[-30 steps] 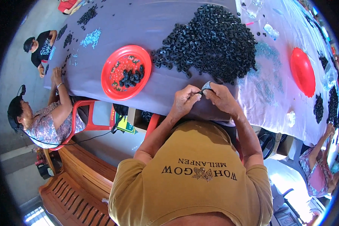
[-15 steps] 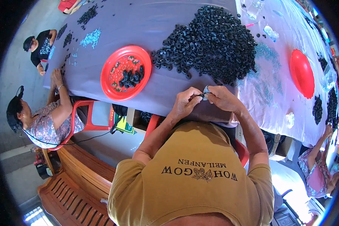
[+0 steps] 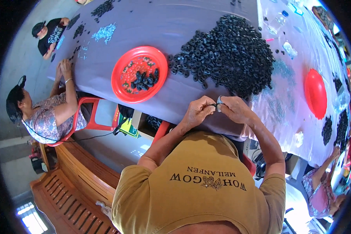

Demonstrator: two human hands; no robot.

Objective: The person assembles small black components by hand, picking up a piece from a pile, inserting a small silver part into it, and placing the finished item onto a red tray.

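My left hand point(image 3: 198, 112) and my right hand point(image 3: 233, 108) meet at the near edge of a long table covered in a pale purple cloth point(image 3: 163, 31). Their fingertips pinch a small black ring point(image 3: 215, 105) and a small pale part point(image 3: 219, 100) between them. Just beyond my hands lies a big heap of black rubber rings point(image 3: 226, 54). A red plate point(image 3: 139, 73) holding several black rings and coloured bits sits to the left of the heap.
A person in a patterned top point(image 3: 46, 117) sits on a red chair at the left with hands on the table. Another person in black point(image 3: 50, 33) is farther back. A second red plate point(image 3: 315, 93) lies at the right. A wooden bench point(image 3: 70, 195) stands lower left.
My hands have shifted slightly, staying together over the small parts at the table edge. The person at the left has leaned a little.
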